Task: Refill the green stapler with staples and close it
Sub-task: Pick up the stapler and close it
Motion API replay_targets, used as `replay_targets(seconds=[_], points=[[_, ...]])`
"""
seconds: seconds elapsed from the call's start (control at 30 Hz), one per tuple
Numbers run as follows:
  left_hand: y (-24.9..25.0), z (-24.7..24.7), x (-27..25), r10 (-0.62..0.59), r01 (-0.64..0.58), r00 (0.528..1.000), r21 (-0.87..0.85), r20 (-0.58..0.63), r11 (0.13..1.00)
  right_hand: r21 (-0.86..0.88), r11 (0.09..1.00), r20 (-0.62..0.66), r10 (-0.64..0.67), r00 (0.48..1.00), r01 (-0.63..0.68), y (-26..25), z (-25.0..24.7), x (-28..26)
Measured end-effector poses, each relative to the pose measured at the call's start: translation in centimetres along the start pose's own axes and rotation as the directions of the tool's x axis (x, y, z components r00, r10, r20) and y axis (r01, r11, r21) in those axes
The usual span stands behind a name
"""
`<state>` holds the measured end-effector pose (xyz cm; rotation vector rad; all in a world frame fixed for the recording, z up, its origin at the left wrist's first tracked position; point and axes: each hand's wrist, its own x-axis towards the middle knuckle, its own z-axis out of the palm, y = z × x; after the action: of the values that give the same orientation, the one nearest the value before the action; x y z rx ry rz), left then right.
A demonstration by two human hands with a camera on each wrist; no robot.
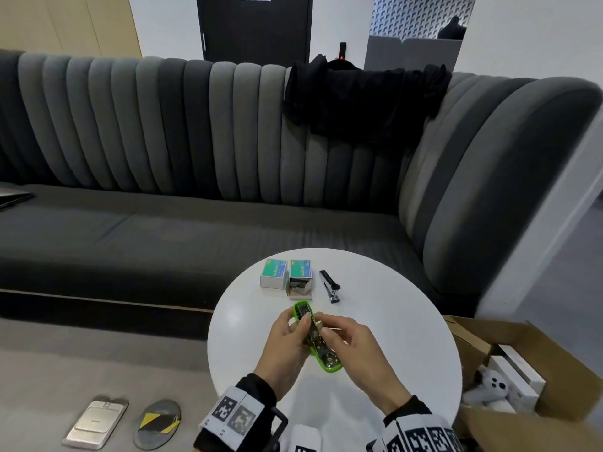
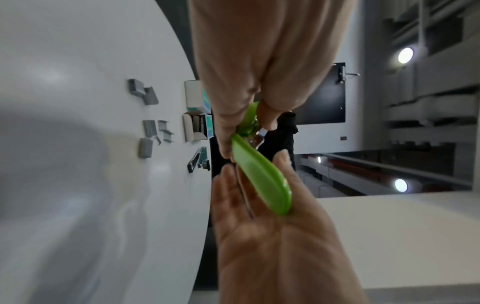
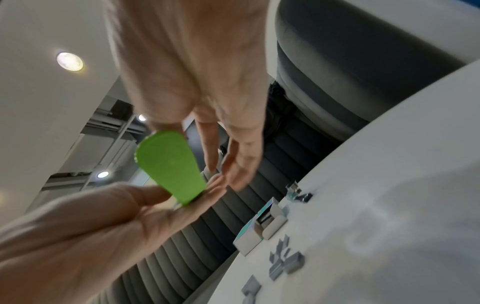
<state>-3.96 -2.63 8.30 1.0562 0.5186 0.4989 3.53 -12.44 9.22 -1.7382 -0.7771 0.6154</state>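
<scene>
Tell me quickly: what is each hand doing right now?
Left hand: grips the bright green plastic stapler.
Right hand: fingers curled, pinching the same stapler.

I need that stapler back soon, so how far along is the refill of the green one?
Done: one staple box on the white table is open, and loose staple strips lie out. In hand: both the left hand and right hand hold the green stapler above the table, opened out with its inside showing. Left: whether staples are seated cannot be told; it is not yet closed.
</scene>
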Motion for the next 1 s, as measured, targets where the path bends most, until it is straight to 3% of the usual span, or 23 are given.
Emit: replay_targets(seconds=[0.1,0.2,0.27,0.37,0.53,0.7,1.0], points=[[0.7,-0.5,-0.2,0.013,-0.020,0.997,-0.104,-0.070,0.994,-0.085,0.996,0.096,0.048,0.994,-0.039,0.1,-0.2,-0.9],[1.4,-0.4,-0.5,0.078,-0.086,0.994,-0.097,-0.078,0.992,0.075,0.996,0.065,0.041,0.997,-0.045,0.4,-0.3,-1.1],[1.6,-0.4,-0.7,0.146,-0.148,0.988,-0.043,-0.055,0.988,0.212,0.977,-0.001,0.039,0.999,-0.038,0.3,-0.7,-0.9],[1.7,-0.5,-1.1,0.248,-0.248,0.969,0.083,0.003,0.965,0.378,0.925,0.001,0.032,0.999,-0.030,0.2,-1.2,-0.9],[2.0,-0.3,-1.4,0.364,-0.400,0.917,0.353,0.165,0.846,0.489,0.872,-0.056,0.001,0.998,0.027,-0.1,-1.2,-1.0],[2.2,0.1,-1.6,0.390,-0.451,0.891,0.545,0.232,0.707,0.369,0.923,-0.116,-0.067,0.991,0.106,-0.2,-0.8,-1.1],[2.6,0.6,-1.9,0.425,-0.490,0.868,0.574,0.256,0.656,0.170,0.955,-0.182,-0.212,0.960,0.243,-0.9,0.1,-1.3]])
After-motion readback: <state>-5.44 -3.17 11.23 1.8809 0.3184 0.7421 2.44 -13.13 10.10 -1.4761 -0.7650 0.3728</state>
